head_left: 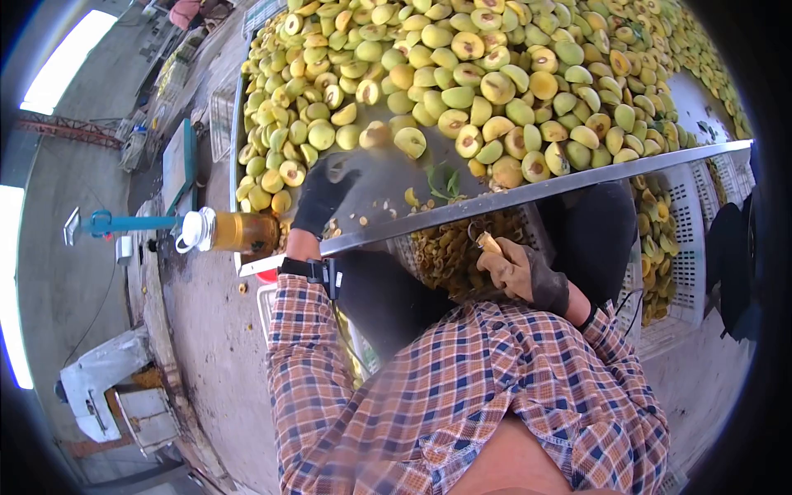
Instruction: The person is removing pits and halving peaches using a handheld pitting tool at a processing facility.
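My left hand (327, 195), in a dark glove, is over the metal table's near left part, fingers apart, with nothing in it. Just beyond its fingertips lie halved yellow-green fruits (410, 142). My right hand (520, 271), in a brown and dark glove, is closed around the wooden handle of a small tool with a metal ring (474, 230) at its tip. That hand is on the near side of the table's metal edge (528, 195), above a crate of peels and scraps (450, 252) between my legs.
A jar of amber liquid (239, 232) with a white lid stands by the table's left corner. White crates (686, 239) with fruit pieces are at the right. Green leaves (446, 183) and small scraps lie near the edge. A person (186, 12) is at the far upper left.
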Motion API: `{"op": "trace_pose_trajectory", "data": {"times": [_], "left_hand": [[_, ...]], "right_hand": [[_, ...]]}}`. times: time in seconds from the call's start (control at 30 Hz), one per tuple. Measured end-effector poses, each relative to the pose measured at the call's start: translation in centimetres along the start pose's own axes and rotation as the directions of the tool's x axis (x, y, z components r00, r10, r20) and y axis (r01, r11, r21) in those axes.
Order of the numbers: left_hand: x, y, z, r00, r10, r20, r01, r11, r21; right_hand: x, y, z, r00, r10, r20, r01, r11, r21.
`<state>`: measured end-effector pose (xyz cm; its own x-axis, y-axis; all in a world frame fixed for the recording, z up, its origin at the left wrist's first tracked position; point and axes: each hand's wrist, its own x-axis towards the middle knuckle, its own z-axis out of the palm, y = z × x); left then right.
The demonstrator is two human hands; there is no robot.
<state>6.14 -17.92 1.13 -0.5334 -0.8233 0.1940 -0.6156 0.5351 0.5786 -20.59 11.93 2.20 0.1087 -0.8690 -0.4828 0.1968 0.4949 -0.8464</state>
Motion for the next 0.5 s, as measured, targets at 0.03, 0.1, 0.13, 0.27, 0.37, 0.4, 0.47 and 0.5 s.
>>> {"op": "trace_pose_trajectory", "data": {"times": [0.03, 0.1, 0.13, 0.27, 0.37, 0.4, 0.47, 0.5], "left_hand": [[1.0, 0.4, 1.3, 0.995, -0.011, 0.095, 0.007, 0.999, 0.043], [1.9, 4.9, 3.3, 0.989, 0.1, 0.104, -0.109, 0.991, 0.08], [2.7, 5.4, 5.0, 0.974, 0.219, 0.056, -0.224, 0.965, 0.137], [5.3, 7.6, 9.0, 0.941, 0.316, 0.124, -0.337, 0.915, 0.222], [6.4, 8.3, 9.4, 0.954, 0.203, 0.22, -0.249, 0.946, 0.206], [6.2, 8.6, 9.2, 0.956, 0.184, 0.227, -0.242, 0.933, 0.265], [5.1, 8.6, 8.1, 0.963, 0.152, 0.223, -0.204, 0.951, 0.234], [3.9, 8.4, 6.9, 0.975, 0.118, 0.188, -0.153, 0.971, 0.184]], "right_hand": [[-0.3, -0.5, -0.1, 0.999, 0.048, -0.017, -0.048, 0.999, 0.013], [-0.2, -0.1, -0.5, 0.997, -0.011, -0.07, 0.008, 0.999, -0.043], [0.1, 0.3, -0.6, 0.995, -0.04, -0.094, 0.032, 0.997, -0.077], [1.5, 2.3, -1.1, 0.961, -0.246, -0.127, 0.192, 0.922, -0.336], [1.8, 2.7, -0.9, 0.96, -0.267, -0.089, 0.219, 0.908, -0.358], [1.9, 2.8, -0.8, 0.968, -0.235, -0.086, 0.197, 0.925, -0.324], [1.8, 2.6, -0.7, 0.973, -0.22, -0.074, 0.186, 0.93, -0.317], [1.6, 2.1, -0.9, 0.97, -0.235, -0.067, 0.199, 0.917, -0.345]]}}
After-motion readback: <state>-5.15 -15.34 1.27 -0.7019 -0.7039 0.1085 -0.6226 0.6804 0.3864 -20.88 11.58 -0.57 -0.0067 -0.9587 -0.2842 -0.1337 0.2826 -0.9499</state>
